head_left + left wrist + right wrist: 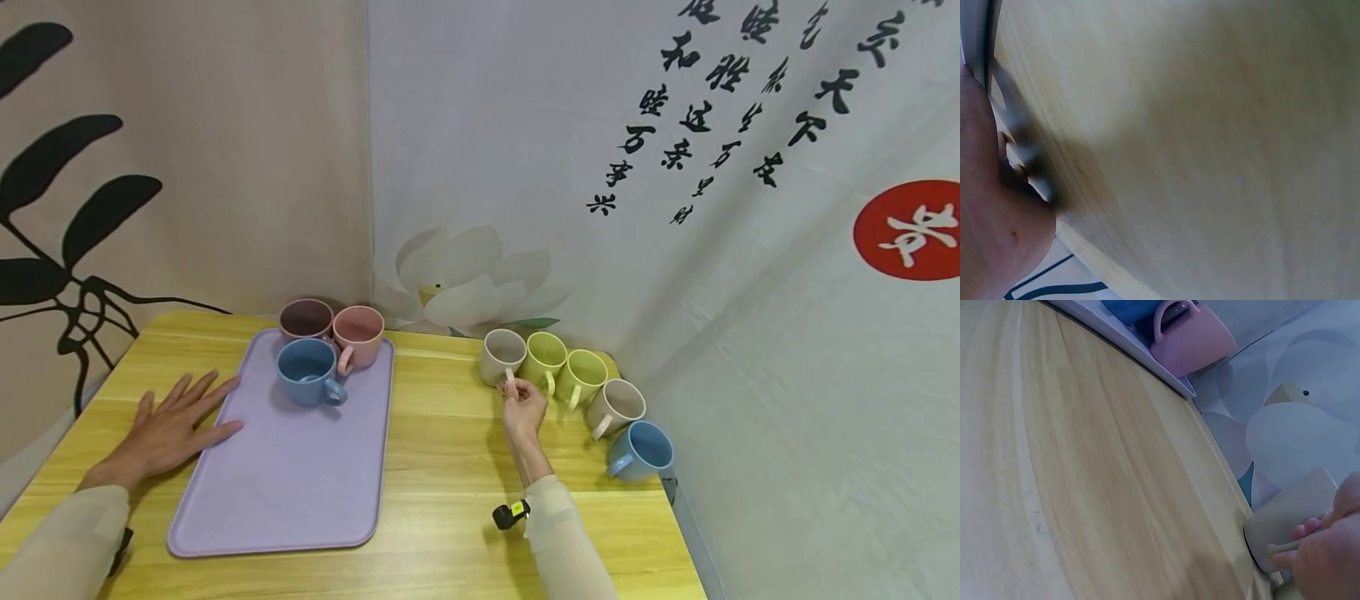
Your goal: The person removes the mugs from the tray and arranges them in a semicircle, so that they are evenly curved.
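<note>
One grey mug (500, 357) is apparently being grasped: right hand (523, 408) is pinching its handle (510, 375), left hand (161, 437) lying, fingers wide, at tray (281, 483) edge; next likely needing level lifting.

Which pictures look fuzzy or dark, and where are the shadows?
Head view: bright, mostly sharp, soft shadow beside the right hand; left wrist view: darker, blurry, broad shadow across the tabletop; right wrist view: bluish and dim, soft shadow near the grayish mug.
</note>
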Demonstrator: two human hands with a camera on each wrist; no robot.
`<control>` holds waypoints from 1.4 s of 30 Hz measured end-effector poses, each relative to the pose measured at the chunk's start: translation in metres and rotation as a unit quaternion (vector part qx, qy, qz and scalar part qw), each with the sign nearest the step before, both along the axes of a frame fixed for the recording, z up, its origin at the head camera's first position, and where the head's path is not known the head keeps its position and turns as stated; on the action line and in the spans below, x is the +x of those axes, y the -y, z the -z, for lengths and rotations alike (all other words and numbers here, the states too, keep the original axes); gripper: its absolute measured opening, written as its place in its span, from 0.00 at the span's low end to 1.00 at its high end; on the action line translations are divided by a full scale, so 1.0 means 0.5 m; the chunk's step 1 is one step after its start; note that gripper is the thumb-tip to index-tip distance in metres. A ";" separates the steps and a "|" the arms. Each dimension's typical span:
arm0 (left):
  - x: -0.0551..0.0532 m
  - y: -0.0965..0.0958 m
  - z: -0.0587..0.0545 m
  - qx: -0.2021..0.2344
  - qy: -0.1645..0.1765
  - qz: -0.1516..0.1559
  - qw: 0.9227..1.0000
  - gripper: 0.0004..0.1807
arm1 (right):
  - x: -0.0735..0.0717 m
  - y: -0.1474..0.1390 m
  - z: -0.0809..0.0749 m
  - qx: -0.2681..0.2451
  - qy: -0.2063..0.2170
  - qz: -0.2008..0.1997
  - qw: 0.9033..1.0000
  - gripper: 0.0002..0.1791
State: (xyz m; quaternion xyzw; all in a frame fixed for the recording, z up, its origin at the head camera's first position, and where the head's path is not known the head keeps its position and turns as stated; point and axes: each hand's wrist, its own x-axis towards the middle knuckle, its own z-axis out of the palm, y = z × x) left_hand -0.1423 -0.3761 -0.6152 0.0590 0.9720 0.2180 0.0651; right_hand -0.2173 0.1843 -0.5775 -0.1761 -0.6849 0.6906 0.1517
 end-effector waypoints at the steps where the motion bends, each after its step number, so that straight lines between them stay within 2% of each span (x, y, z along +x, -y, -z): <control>1: 0.001 0.000 0.000 0.001 0.000 0.000 1.000 0.53 | -0.001 0.000 0.000 0.001 0.001 0.001 1.000 0.06; 13: 0.003 -0.001 -0.005 0.002 0.003 0.003 1.000 0.53 | -0.010 0.001 0.008 0.005 -0.014 0.010 1.000 0.05; 20: 0.001 0.001 -0.002 -0.001 0.002 0.002 1.000 0.53 | -0.005 0.000 0.003 0.011 -0.024 0.003 1.000 0.06; 27: 0.000 0.003 0.004 -0.001 0.001 0.001 1.000 0.53 | 0.009 -0.008 0.001 0.047 0.005 -0.007 0.999 0.09; 34: -0.001 0.003 0.009 0.002 -0.004 -0.001 1.000 0.54 | 0.014 -0.013 0.004 0.063 0.004 -0.015 0.998 0.12; 42: 0.001 0.000 0.004 0.000 -0.004 -0.001 1.000 0.53 | 0.014 -0.015 0.005 0.078 0.003 -0.024 0.997 0.15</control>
